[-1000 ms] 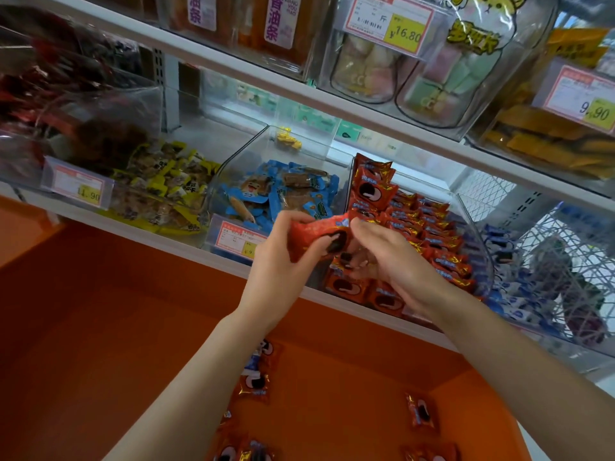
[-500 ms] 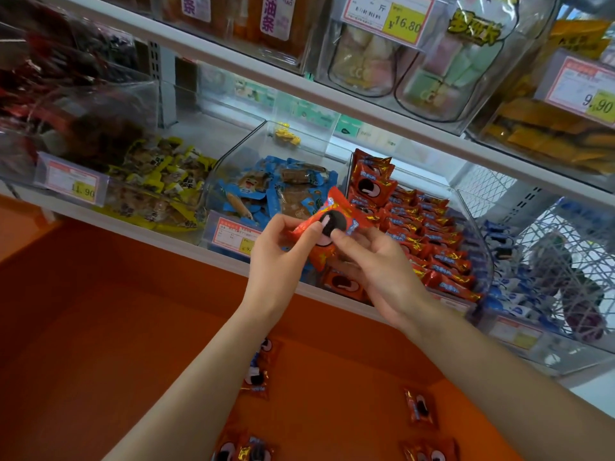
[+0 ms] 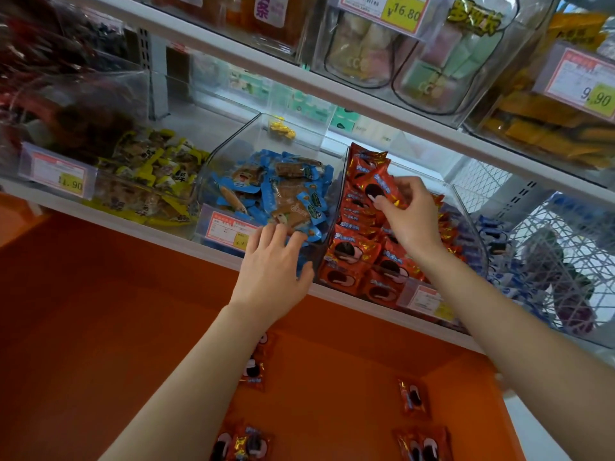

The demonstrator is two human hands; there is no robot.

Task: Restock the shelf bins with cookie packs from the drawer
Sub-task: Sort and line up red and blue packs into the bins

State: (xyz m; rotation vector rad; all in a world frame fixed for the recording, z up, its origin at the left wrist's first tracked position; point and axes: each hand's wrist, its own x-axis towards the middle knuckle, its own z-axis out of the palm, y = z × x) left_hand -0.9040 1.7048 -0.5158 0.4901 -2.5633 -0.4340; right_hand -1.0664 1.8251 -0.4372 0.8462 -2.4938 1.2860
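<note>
My right hand (image 3: 411, 216) pinches a red cookie pack (image 3: 379, 186) over the clear shelf bin (image 3: 466, 221) that is stacked with the same red packs (image 3: 354, 247). My left hand (image 3: 271, 264) rests with relaxed fingers on the front rim of the neighbouring bin of blue packs (image 3: 276, 191), holding nothing. Below the shelf, the orange drawer (image 3: 332, 377) holds several loose red cookie packs, one (image 3: 412, 399) at the right and one pair (image 3: 244, 444) near the bottom edge.
A bin of yellow-wrapped snacks (image 3: 149, 174) sits to the left with a price tag. A white wire basket (image 3: 559, 261) with blue-white packs stands at the right. The upper shelf (image 3: 332, 91) carries clear bags and tagged boxes overhead.
Both hands held the red pack in front of the bins; now my left hand has let go and dropped to the blue bin's rim. My right hand carried the pack up into the red bin.
</note>
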